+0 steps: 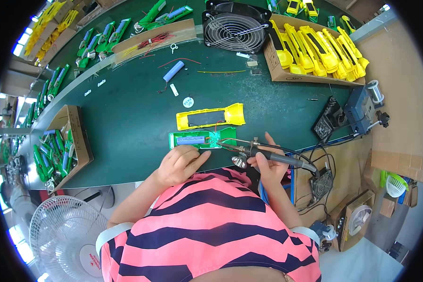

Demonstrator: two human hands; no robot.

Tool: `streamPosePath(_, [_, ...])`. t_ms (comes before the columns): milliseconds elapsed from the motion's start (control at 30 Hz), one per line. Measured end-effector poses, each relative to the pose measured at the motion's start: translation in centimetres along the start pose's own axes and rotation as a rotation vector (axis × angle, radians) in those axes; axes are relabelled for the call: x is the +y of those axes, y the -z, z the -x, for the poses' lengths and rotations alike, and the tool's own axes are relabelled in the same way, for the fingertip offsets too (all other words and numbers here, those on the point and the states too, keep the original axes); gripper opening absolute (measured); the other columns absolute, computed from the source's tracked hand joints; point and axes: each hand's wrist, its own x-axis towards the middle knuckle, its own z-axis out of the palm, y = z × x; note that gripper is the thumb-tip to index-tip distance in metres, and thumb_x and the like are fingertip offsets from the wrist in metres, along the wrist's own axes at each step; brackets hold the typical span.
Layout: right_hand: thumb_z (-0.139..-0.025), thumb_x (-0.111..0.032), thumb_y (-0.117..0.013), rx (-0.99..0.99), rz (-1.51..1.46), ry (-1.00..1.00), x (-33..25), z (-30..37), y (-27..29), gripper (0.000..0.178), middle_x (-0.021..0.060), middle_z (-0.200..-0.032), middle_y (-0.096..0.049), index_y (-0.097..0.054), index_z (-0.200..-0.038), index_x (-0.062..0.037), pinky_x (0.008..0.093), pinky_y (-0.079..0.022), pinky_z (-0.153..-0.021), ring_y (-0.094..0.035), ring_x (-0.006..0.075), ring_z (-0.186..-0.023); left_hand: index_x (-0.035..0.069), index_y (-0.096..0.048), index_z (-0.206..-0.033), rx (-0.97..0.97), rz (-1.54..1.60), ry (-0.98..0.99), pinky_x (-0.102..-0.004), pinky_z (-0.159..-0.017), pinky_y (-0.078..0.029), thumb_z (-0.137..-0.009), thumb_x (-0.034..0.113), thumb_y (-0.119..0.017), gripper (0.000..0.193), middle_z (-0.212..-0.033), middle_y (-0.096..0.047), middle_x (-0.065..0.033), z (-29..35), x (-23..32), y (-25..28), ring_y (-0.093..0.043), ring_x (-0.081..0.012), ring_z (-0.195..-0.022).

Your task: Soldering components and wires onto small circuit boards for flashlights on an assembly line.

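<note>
Starting over on the left, there's a cardboard box [75, 141] stuffed with green housings sitting at the edge of the dark green bench [127, 117]. Moving in, the left hand [179, 164] rests on the mat with fingers curled loosely, fingertips touching the near edge of the green housing half [202, 139], which lies flat right in front of the person and has a blue battery cell and a small circuit board in it. Just behind it is a yellow housing half [211, 116], open side up. The right hand [268, 162] is wrapped around the handle of a soldering iron [263, 152], tip pointing left and touching the board area. Further right, a soldering station [359, 110], and a box of yellow housings [315, 54] behind.
</note>
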Motion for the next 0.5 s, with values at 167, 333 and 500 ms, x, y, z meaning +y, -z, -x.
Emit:
streamPosePath(167, [-0.078, -0.002, -0.057, -0.008, -0.007, -0.008, -0.2, -0.3, 0.2, 0.015, 0.0041, -0.058, -0.061, -0.052, -0.091, 0.0026, 0.042, -0.016, -0.105, -0.06, 0.0087, -0.057, 0.003, -0.06, -0.084, 0.143, 0.291, 0.171, -0.0294, -0.057, -0.047, -0.06, -0.002, -0.061, 0.025, -0.077, -0.053, -0.0076, -1.5, 0.2, -1.8, -0.056, -0.0219, -0.067])
streamPosePath(333, [-0.079, -0.001, -0.054, -0.052, 0.09, 0.09, 0.6, -0.2, 1.3, 0.018, 0.0166, -0.074, -0.061, -0.05, -0.095, 0.0063, 0.0254, -0.051, -0.067, -0.06, 0.0132, -0.053, 0.002, -0.06, -0.089, -0.054, 0.187, 0.221, -0.0287, -0.058, -0.048, -0.063, 0.001, -0.057, 0.026, -0.082, -0.053, -0.0069, -2.2, 0.4, -1.3, -0.056, -0.02, -0.071])
streamPosePath(500, [-0.078, -0.002, -0.055, -0.05, 0.084, 0.067, 0.1, -0.6, 0.9, 0.014, 0.0084, -0.061, -0.061, -0.051, -0.09, 0.0033, 0.0403, -0.03, -0.097, -0.059, 0.0106, -0.053, 0.001, -0.059, -0.09, -0.122, 0.105, 0.195, -0.0276, -0.056, -0.047, -0.063, 0.004, -0.056, 0.027, -0.079, -0.05, -0.0065, -2.5, 0.7, -1.0, -0.055, -0.0184, -0.069])
